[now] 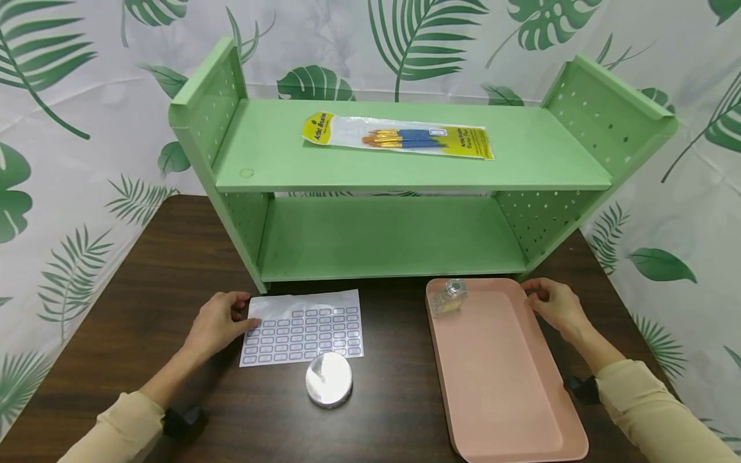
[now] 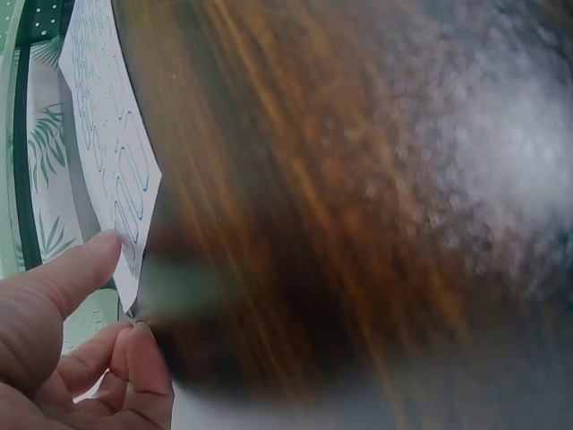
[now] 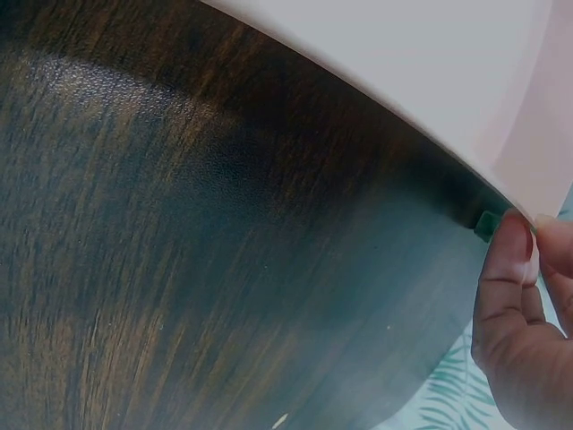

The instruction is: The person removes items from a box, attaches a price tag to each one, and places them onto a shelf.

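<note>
My left hand (image 1: 215,326) pinches the left edge of a white sheet of blue-bordered labels (image 1: 307,328), thumb on top. In the left wrist view the sheet's corner (image 2: 134,202) sits between thumb and fingers. Over on the right, my right hand (image 1: 557,306) grips the far right corner of a pink tray (image 1: 492,379) by its rim; the right wrist view shows fingers and thumb at that rim (image 3: 421,134). A small clear glass bottle (image 1: 449,298) lies in the tray's far left corner. Just in front of the label sheet is a round silver tin (image 1: 329,380).
A green two-tier shelf (image 1: 393,235) stands at the back of the dark wooden table (image 1: 399,411). On its upper board lies a pack of artist brushes (image 1: 399,136). Leaf-printed cloth (image 1: 52,212) hangs behind and at the sides.
</note>
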Available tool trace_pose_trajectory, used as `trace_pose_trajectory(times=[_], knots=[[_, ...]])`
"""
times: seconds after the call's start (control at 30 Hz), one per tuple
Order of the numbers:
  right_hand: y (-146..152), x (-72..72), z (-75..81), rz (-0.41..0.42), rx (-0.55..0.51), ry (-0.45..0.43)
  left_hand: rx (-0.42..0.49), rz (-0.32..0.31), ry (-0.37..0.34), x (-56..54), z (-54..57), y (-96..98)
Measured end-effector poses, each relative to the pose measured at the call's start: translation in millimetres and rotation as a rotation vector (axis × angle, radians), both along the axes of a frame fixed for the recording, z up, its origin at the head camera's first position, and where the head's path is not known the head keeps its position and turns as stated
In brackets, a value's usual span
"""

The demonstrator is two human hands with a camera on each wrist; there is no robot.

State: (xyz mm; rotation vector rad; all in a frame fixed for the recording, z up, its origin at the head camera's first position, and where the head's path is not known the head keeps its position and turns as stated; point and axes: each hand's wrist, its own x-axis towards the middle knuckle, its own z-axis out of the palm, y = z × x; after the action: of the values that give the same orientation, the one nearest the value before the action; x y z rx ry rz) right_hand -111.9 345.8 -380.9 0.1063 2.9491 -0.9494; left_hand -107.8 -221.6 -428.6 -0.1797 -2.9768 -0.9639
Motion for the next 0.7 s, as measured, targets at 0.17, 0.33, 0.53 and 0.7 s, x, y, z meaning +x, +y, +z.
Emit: trace_pose_trajectory(times=[0.17,0.33,0.53,0.7], knots=[[0.3,0.6,-0.7,-0.002,0.002,-0.001,-0.001,-0.001,0.008,1.2,-2.3,1.6],[1.4,1.6,0.0,-0.007,-0.012,-0.029,0.007,0.005,0.008,2.4,-3.8,3.2],[2.5,5.1,3.4,-0.018,-0.076,-0.028,0.003,0.012,-0.015,3.8,-3.3,4.4],[-7.0,10.5,21.9,-0.117,-0.132,0.167,0.001,0.014,-0.009,4.6,-1.4,4.6]])
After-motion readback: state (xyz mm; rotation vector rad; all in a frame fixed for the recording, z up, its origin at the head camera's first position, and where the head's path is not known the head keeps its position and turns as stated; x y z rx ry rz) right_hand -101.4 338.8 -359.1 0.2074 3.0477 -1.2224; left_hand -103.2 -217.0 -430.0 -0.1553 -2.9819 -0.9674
